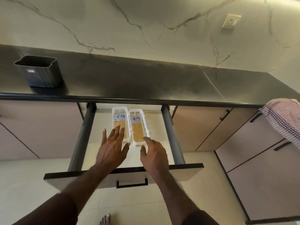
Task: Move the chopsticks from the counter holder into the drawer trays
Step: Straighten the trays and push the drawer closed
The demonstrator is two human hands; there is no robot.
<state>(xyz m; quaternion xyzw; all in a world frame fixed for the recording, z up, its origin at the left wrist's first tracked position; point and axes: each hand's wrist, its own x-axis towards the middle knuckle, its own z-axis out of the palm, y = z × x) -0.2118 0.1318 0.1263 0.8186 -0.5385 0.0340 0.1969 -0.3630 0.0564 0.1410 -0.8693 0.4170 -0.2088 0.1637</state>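
Two white trays lie side by side in the open drawer (168, 127): a left tray (116, 110) and a right tray (146, 124). Each holds several bamboo chopsticks with blue-patterned tops, the left bundle (119, 120) and the right bundle (137, 129). My left hand (112, 146) is spread flat, its fingertips over the near end of the left tray. My right hand (154, 153) hovers at the near end of the right tray, index finger pointing at its corner, holding nothing. The dark holder (39, 72) stands on the counter at far left; no chopsticks show above its rim.
The black counter (146, 82) runs above the drawer, with a marble wall and a socket (231, 21) behind. A striped towel (285, 117) hangs over the counter edge at right. Closed cabinet doors flank the drawer. My bare foot (105, 220) is on the tiled floor.
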